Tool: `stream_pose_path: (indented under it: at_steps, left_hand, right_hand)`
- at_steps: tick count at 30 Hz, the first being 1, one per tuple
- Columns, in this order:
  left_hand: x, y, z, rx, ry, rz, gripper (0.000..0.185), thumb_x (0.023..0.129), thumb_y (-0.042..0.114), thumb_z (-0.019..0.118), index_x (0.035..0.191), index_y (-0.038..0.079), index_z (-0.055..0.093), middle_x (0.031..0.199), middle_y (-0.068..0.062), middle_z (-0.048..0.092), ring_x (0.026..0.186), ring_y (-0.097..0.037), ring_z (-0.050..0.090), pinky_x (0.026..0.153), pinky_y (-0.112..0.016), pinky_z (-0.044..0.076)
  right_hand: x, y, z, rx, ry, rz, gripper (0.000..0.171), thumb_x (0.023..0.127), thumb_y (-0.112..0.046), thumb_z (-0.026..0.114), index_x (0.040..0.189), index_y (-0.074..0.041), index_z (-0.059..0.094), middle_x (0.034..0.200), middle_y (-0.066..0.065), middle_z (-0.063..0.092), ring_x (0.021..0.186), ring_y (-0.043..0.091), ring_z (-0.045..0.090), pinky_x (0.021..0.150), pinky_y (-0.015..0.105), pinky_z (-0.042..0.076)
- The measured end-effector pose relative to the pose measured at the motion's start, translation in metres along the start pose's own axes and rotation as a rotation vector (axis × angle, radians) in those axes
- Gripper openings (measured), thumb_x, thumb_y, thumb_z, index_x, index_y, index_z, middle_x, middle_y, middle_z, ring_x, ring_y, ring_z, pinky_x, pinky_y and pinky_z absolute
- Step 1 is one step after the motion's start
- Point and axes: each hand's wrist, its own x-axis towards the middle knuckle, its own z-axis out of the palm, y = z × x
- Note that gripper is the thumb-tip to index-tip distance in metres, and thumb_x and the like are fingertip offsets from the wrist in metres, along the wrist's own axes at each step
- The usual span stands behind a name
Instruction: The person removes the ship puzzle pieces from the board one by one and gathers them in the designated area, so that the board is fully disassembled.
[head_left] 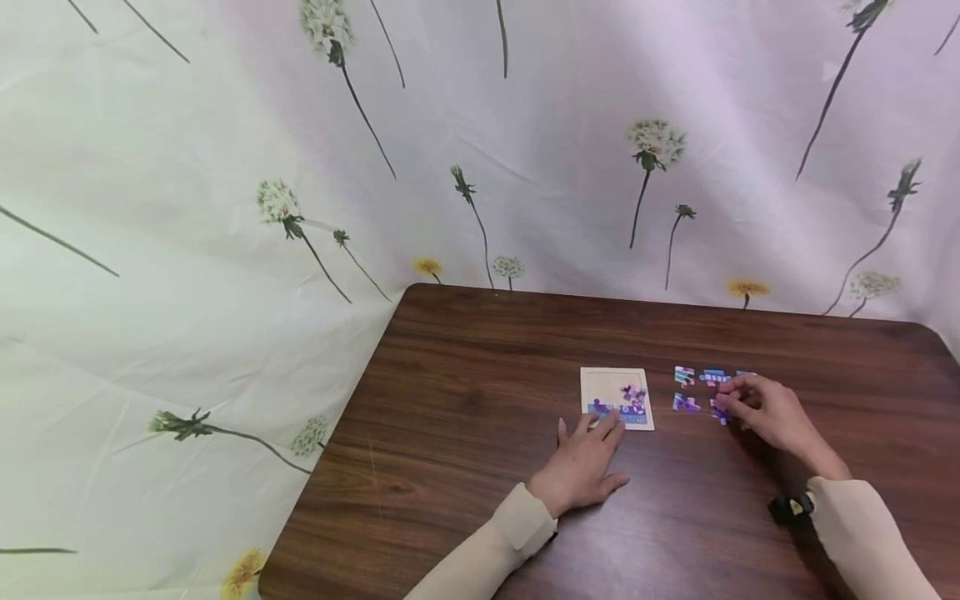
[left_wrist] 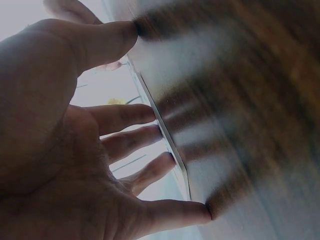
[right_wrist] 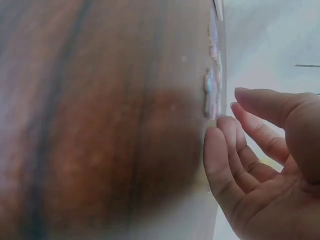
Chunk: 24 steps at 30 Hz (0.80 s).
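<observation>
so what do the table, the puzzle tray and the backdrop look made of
Table: dark wood-grain top, likely laminate, slight sheen. Puzzle tray: pale, flat, probably cardboard or thin wood. Backdrop: thin creased sheet printed with dandelions, fabric or plastic.

Head cam high, looks down; wrist cams graze table [head_left: 465,392].

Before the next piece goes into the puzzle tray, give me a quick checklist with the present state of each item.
1. Tray flat on the table: ok.
2. Left hand steadying the tray, fingertips at its near edge: ok.
3. Right hand on a loose piece: touching it; firm pinch cannot tell.
4. Other loose pieces within reach, right of the tray: ok.
5. Free space in the tray, upper part bare: ok.
6. Piece's orientation for its slot: cannot tell.
</observation>
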Motion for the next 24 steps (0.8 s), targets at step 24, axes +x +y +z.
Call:
stream_pose_path:
  at_steps: [24]
  left_hand:
    - [0.0,0.0,-0.001,0.004,0.008,0.002,0.074,0.1,0.055,0.062,0.162,0.02,0.039,0.172,0.008,0.03,0.153,-0.023,0.037,0.113,-0.067,0.042]
  right_hand:
    - [0.036,-0.055,0.028,0.01,-0.004,-0.114,0.013,0.1,-0.021,0.071,0.106,-0.01,0.073,0.102,0.011,0.077,0.091,0.025,0.073,0.073,0.025,0.054]
